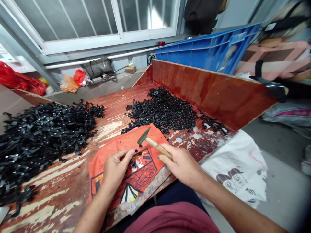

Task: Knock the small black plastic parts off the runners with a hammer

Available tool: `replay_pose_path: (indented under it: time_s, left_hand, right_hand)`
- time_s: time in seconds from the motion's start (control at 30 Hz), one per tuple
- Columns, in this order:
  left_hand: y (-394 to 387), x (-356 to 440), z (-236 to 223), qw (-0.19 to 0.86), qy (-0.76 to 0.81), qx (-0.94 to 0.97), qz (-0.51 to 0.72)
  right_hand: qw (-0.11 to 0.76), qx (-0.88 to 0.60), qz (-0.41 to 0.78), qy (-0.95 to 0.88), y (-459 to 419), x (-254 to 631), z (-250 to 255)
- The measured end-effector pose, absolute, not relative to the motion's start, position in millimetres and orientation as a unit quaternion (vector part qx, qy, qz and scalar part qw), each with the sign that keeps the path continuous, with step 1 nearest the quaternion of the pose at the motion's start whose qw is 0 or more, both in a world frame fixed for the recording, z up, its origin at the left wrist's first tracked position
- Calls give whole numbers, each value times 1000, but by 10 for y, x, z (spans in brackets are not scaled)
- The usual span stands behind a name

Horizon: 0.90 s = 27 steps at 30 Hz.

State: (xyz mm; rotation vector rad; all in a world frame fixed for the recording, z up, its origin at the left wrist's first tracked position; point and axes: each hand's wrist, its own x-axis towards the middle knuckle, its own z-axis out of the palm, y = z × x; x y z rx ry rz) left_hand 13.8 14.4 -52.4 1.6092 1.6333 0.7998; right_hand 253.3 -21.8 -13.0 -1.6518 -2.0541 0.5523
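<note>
In the head view my right hand (178, 163) is closed round the wooden handle of a small knife (156, 145). Its dark green blade is set at an angle to the handle. My left hand (116, 168) has thumb and forefinger pinched together, with a small black part (136, 151) at the thumb tip. Both hands are above an orange printed cloth (114, 147) at the table's front edge. A few more little black pieces (132, 163) lie on the cloth beside the left fingertips.
A large heap of black parts (48, 129) covers the table's left side. Another heap (162, 110) lies at the back. A wooden side board (209, 84) bounds the right; a white bag (240, 171) hangs below it. A blue crate (201, 51) stands behind; a person (277, 58) is at right.
</note>
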Motion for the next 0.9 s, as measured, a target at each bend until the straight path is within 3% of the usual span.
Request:
replay_pose_path:
  time_s: [0.1, 0.2, 0.53, 0.9]
  left_hand:
    - [96, 47, -494, 427, 614, 547, 376]
    - [-34, -94, -398, 437, 619, 511, 406]
    - [-340, -397, -169, 430, 636, 569, 294]
    - [51, 145, -416, 299, 630, 694, 177]
  right_hand:
    - [191, -595, 172, -762, -54, 2358, -182]
    - [180, -571, 159, -785, 108, 2130, -218]
    - [148, -562, 167, -796, 84, 1911, -290]
    - [238, -599, 257, -720, -324, 2658, -165]
